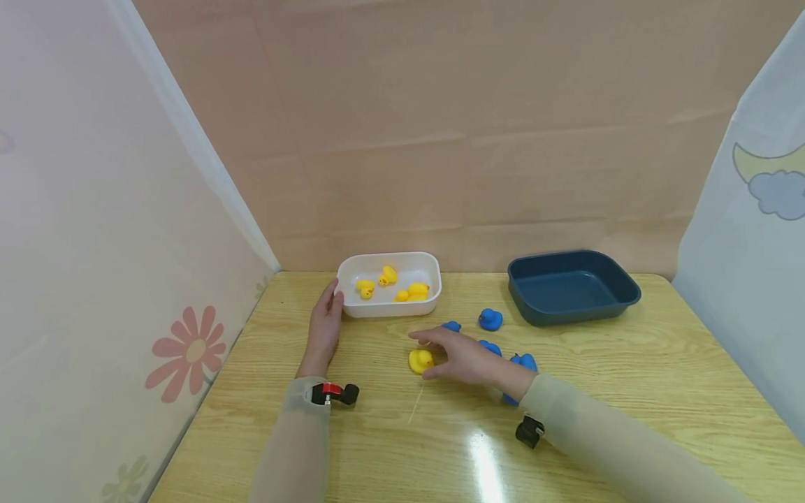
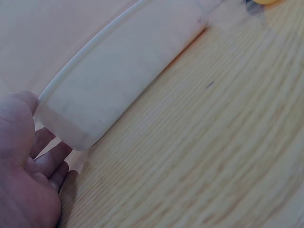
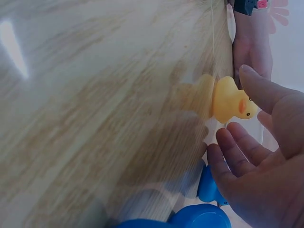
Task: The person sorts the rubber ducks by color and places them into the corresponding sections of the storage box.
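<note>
A yellow rubber duck [image 1: 418, 361] sits on the wooden table, between the thumb and fingers of my right hand [image 1: 465, 358]. In the right wrist view those fingers [image 3: 230, 152] are spread and bent a little, with a gap to the duck [image 3: 228, 100]. My left hand [image 1: 324, 327] rests against the left front corner of a white plastic basin [image 1: 390, 309]. Its fingers lie along the outside of the wall, seen beside the basin [image 2: 109, 71] in the left wrist view. Several yellow ducks [image 1: 388, 275] lie inside the basin.
Several blue rubber ducks [image 1: 490, 319] stand on the table [image 1: 377, 433] near my right hand and forearm, some partly hidden by them. A dark blue basin [image 1: 578, 314] is at the back right. Cloth walls [image 1: 465, 140] enclose the table at the back and both sides.
</note>
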Motion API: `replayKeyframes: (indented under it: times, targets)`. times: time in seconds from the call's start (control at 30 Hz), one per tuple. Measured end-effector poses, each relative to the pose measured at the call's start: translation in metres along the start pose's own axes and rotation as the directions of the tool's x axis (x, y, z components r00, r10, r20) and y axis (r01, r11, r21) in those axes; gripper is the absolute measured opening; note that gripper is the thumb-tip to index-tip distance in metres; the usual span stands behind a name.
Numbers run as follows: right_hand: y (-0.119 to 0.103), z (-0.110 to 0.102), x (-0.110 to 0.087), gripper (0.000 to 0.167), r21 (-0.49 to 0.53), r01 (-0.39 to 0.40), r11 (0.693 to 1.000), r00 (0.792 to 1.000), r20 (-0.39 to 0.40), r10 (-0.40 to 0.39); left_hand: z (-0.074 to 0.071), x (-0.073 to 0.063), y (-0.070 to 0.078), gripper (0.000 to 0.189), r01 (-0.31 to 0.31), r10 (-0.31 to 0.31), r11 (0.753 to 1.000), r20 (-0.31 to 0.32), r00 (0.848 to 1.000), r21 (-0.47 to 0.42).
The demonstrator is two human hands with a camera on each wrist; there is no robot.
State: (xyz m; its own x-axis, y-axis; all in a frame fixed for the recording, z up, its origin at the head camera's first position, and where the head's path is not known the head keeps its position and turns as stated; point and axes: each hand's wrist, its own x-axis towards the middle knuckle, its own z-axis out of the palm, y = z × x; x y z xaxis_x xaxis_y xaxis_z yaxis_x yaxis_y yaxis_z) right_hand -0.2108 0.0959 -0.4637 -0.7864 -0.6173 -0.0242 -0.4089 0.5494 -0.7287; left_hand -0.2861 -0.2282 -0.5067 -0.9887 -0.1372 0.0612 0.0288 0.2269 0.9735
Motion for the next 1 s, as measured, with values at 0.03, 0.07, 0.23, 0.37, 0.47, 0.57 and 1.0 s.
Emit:
replayKeyframes:
  times: [0.03,0.07,0.23,0.37,0.47,0.57,1.0]
  targets:
    - [0.0000,0.0002,0.0001,0.075,-0.010,0.001,1.000,1.000,0.001,-0.001,0.0001,0.0002,0.0001,0.058,-0.001,0.001,1.000,0.001,1.000,-0.001]
    - [0.0001,0.0004,0.0001,0.075,-0.019,0.002,1.000,1.000,0.004,-0.002,0.0002,0.0001,0.0004,0.058,-0.002,0.002,1.000,0.000,1.000,-0.003]
    - [0.0003,0.0012,-0.0005,0.075,-0.024,0.000,1.000,1.000,0.016,0.001,0.0003,-0.0004,0.0010,0.058,-0.003,0.003,1.000,0.000,1.000,-0.003]
    - [0.0026,0.0029,0.0006,0.074,-0.045,0.007,0.999,1.000,0.020,-0.006,0.0000,-0.0005,0.0006,0.058,-0.013,0.013,1.000,-0.001,1.000,0.000]
    - [0.0052,0.0049,0.0023,0.073,-0.071,0.005,0.997,1.000,0.020,-0.004,-0.0001,-0.0006,0.0008,0.058,-0.017,0.017,1.000,-0.002,1.000,0.002]
    - [0.0064,0.0062,0.0036,0.073,-0.077,-0.008,0.997,1.000,0.016,0.009,0.0001,-0.0012,0.0017,0.058,-0.014,0.014,1.000,-0.003,1.000,0.001]
    - [0.0064,0.0077,0.0044,0.071,-0.121,0.019,0.993,1.000,0.003,-0.019,0.0004,-0.0007,0.0010,0.058,0.001,-0.001,1.000,0.001,1.000,-0.012]
